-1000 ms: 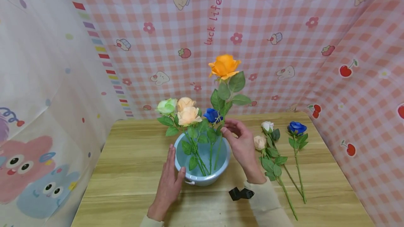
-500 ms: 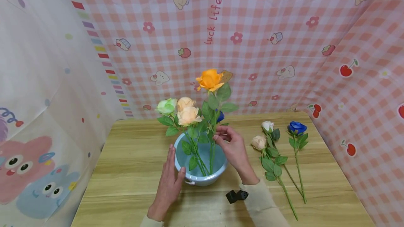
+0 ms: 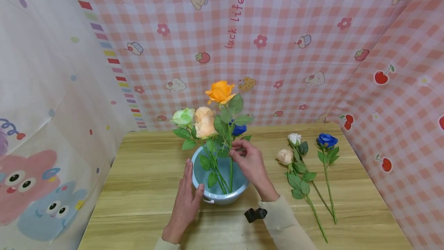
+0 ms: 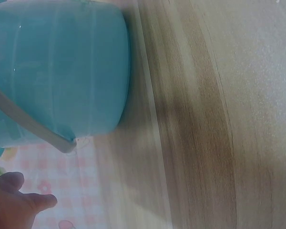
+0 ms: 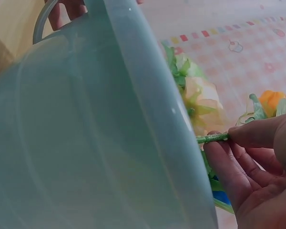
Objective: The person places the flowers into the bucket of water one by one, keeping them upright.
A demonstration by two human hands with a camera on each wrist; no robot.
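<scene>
My right hand (image 3: 251, 165) pinches the green stem (image 5: 213, 138) of an orange rose (image 3: 220, 92) between thumb and fingers, just above the rim of a light blue bucket (image 3: 225, 199). The rose stands upright, its lower stem inside the bucket. My left hand (image 3: 187, 201) rests along the bucket's left side, fingers straight. Also standing in the bucket are peach roses (image 3: 206, 122), a pale green rose (image 3: 183, 117) and a blue rose (image 3: 239, 129), the blue one partly hidden behind the orange rose's leaves. The bucket's grey handle (image 4: 31, 121) hangs down its side.
On the wooden table (image 3: 138, 188), to the right, lie a white rose (image 3: 294, 139), a cream rose (image 3: 285, 157) and another blue rose (image 3: 327, 140). A small black device (image 3: 255, 215) shows at the right wrist. Patterned cloth (image 3: 263, 18) hangs behind the table and at both sides.
My right hand has moved left and slightly down with the orange rose, which now overlaps the back of the bunch. The left hand and bucket have stayed in place.
</scene>
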